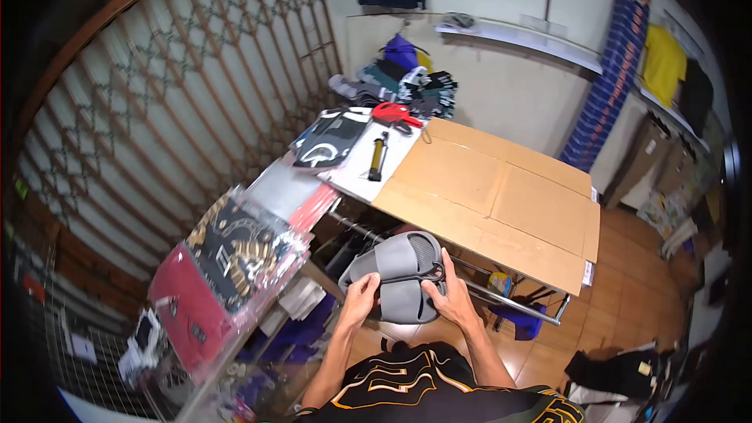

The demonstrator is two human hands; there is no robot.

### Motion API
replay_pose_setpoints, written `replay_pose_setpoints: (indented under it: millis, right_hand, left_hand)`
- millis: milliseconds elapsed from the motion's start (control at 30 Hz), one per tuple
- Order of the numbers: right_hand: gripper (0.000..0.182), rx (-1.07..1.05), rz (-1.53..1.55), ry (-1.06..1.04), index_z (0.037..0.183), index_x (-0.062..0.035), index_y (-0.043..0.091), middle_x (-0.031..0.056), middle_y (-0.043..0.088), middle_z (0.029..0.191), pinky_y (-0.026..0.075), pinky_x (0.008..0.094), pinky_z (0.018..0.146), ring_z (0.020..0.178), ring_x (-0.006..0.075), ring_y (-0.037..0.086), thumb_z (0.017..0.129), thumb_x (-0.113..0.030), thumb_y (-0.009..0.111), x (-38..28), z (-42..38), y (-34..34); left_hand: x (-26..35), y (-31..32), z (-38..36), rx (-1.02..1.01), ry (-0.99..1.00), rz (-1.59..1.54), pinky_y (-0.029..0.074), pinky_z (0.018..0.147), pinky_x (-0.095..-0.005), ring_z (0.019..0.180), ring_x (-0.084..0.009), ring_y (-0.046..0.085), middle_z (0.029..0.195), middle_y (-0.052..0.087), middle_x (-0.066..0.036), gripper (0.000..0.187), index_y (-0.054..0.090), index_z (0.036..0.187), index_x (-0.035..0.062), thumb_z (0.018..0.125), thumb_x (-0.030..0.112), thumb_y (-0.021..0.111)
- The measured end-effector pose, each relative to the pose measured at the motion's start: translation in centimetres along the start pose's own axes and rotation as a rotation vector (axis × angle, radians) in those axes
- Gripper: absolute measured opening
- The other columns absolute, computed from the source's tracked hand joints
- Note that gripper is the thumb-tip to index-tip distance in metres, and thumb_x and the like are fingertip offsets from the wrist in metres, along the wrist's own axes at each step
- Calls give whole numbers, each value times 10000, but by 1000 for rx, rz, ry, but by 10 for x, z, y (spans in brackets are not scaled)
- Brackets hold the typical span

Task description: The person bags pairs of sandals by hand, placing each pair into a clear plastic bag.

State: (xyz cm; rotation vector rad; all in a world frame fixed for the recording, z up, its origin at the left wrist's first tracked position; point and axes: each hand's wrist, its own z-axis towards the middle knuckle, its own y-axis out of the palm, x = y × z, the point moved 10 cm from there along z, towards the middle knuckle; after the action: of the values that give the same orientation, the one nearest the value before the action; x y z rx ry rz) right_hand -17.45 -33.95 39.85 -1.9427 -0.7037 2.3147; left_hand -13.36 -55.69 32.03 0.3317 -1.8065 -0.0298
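A pair of grey slide sandals (397,258) is held in front of my body, near the front edge of the cardboard-covered table. My left hand (360,300) pinches the strap of the sandals from the left side. On the right side, my right hand (452,298) grips them, with its thumb on the nearer sandal and its fingers along the outer edge. A dark loop shows between the two sandals near my right hand.
Flat cardboard (486,188) covers the table ahead. A yellow-and-black tool (378,158), a red item (394,114) and packed garments (333,139) lie at its left end. Bagged clothes (239,247) are at the left. A metal rail (501,300) runs below the table edge.
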Motion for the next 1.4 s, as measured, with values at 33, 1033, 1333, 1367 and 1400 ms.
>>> replay_pose_setpoints:
  millis: [33, 1033, 1333, 1367, 1400]
  right_hand:
    - [907, 44, 6, 33, 1538, -20, 184, 253, 654, 1098, 468, 420, 943, 1052, 414, 640, 875, -355, 705, 6, 2, -3]
    - [633, 487, -737, 342, 1359, -16, 488, 215, 355, 1502, 130, 670, 1118, 1416, 431, 251, 841, -325, 683, 164, 83, -183]
    - [622, 454, -821, 339, 1373, -50, 488, 181, 338, 1529, 124, 670, 1121, 1431, 426, 233, 869, -379, 646, 163, 96, -180]
    - [622, 456, -824, 345, 1373, -50, 488, 181, 338, 1529, 124, 670, 1121, 1431, 426, 233, 869, -379, 646, 163, 99, -181]
    - [624, 456, -821, 349, 1372, -47, 487, 181, 341, 1527, 126, 666, 1124, 1431, 425, 234, 868, -378, 646, 162, 101, -181]
  left_hand:
    - [11, 1, 14, 13, 50, 131, 441, 697, -215, 764, -57, 512, 917, 606, 20, 284, 638, 1101, -20, 1011, 243, 578]
    - [95, 156, 346, -128, 390, 383, 310, 541, -238, 614, -29, 377, 677, 499, 81, 245, 695, 919, 15, 926, 259, 679]
    - [75, 209, 410, -160, 419, 534, 299, 498, -271, 566, -50, 374, 598, 468, 58, 333, 691, 874, 7, 907, 338, 686]
    - [74, 215, 412, -167, 420, 565, 298, 497, -271, 563, -50, 374, 595, 467, 61, 327, 690, 867, 10, 908, 334, 687]
    - [72, 219, 415, -174, 417, 563, 298, 497, -271, 563, -50, 374, 595, 467, 61, 327, 690, 867, 10, 908, 334, 687]
